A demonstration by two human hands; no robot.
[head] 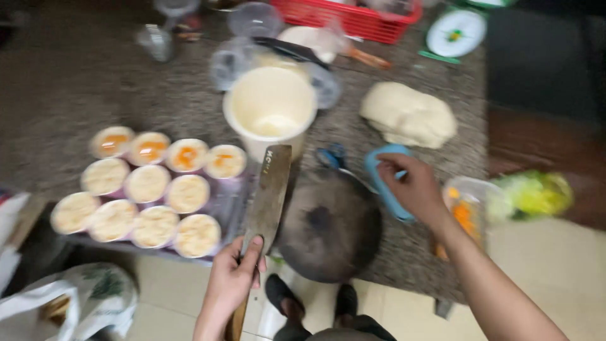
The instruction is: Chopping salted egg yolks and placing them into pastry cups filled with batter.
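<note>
Left hand [232, 278], at the near edge of the surface [76, 82], is closed around the wooden handle of a cleaver [268, 192]; the broad blade lies flat and points away from the person, its tip beside a pale bucket [270, 107]. Right hand [413, 186] is closed on a blue tool [385, 180], probably a scraper or peeler, though motion blur leaves its kind uncertain; the tool sits just right of a round dark board [328, 224] that overhangs the near edge.

Work done, as judged from the layout: eleven small cups [148, 186] stand in three rows on a tray at the near left edge. All appear filled with a pale mixture, and the four in the far row also carry an orange topping; the other seven do not.

Work left, on the same judgement: a large lump of dough [409, 115] rests uncut toward the far right of the surface, and the board is bare, so no cutting shows here. Orange pieces sit in a clear tub [470, 205] at the right edge, beside the right wrist, with a green-and-yellow bag just beyond it.

A red basket [353, 16] and a green-rimmed scale [456, 33] occupy the far edge, near several clear empty cups.
</note>
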